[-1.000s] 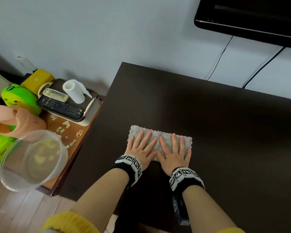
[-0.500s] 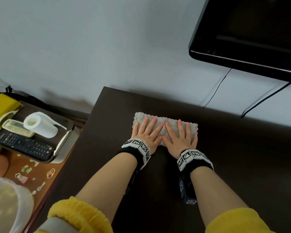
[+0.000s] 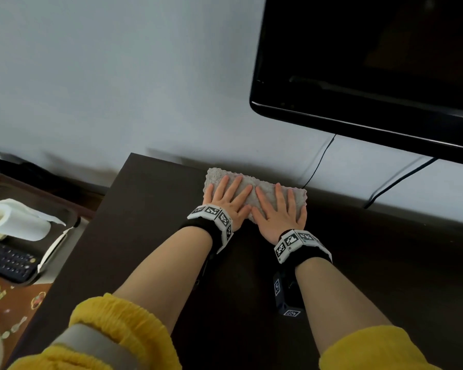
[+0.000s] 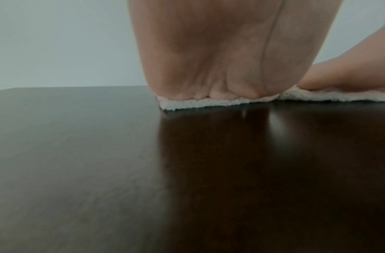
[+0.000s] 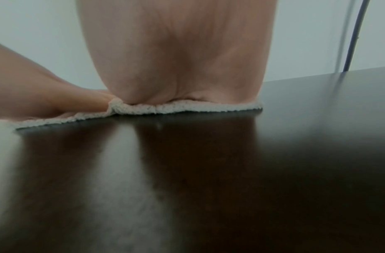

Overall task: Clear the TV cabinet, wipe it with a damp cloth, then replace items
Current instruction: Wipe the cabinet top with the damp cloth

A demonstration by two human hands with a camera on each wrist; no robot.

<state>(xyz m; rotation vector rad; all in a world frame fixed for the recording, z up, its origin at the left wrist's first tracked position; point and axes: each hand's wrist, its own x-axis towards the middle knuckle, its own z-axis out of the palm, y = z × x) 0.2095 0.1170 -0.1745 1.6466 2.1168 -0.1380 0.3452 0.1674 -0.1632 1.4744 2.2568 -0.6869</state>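
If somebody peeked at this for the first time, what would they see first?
Two bare hands, the left hand and the right hand, pressed flat side by side on a fluffy cloth at the back of the dark cabinet top. A big black TV hangs on the wall above, to the right.

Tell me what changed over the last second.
Both hands, left hand and right hand, pushed the cloth away across the cabinet top, from mid-surface to its back edge by the wall. Nothing grasped or released; both palms remain flat, side by side on it.
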